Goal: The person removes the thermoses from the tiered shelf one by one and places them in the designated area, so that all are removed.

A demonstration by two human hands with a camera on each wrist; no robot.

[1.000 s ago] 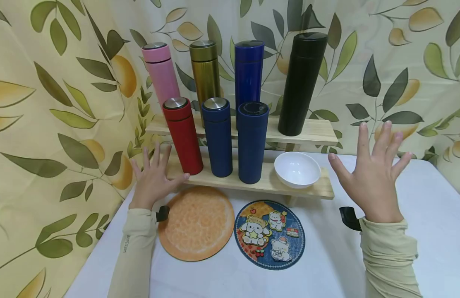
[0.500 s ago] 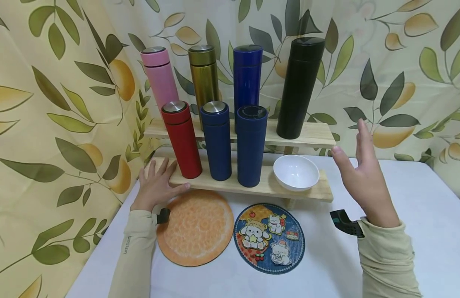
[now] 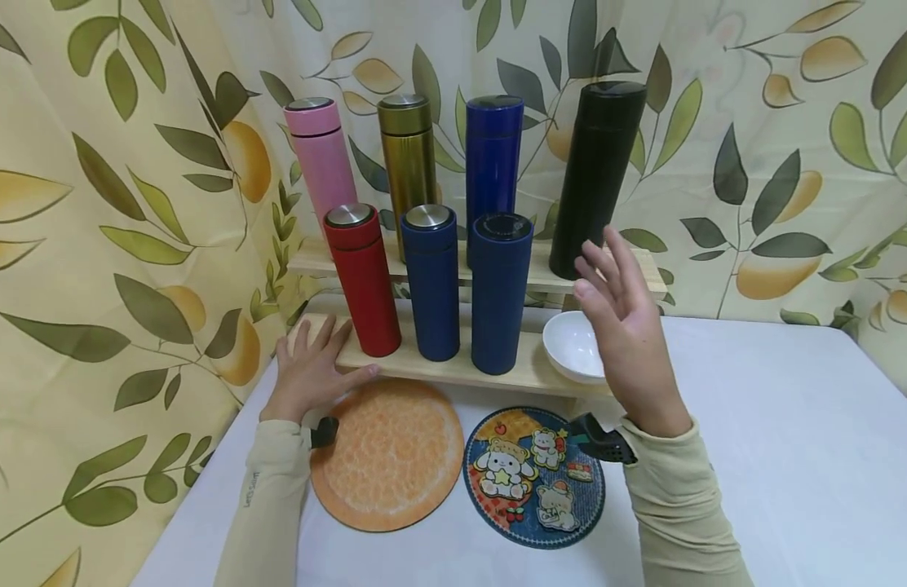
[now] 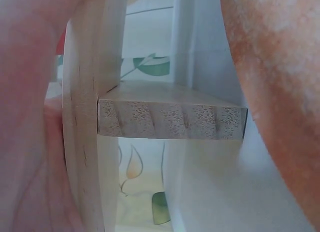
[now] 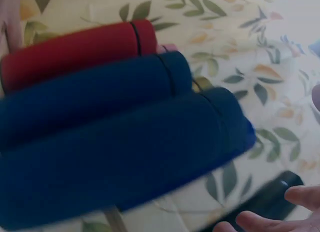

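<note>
**A:** so where are the hands? left hand (image 3: 311, 371) lies flat on the left end of the lower shelf (image 3: 453, 368), fingers straight, right next to the red bottle (image 3: 361, 280), gripping nothing

**B:** yep, and the right hand (image 3: 624, 326) is up in the air, fingers spread, holding nothing, between the dark blue bottle (image 3: 500, 289) and the white bowl (image 3: 571, 346). Probably not touching either, hard to tell
</note>
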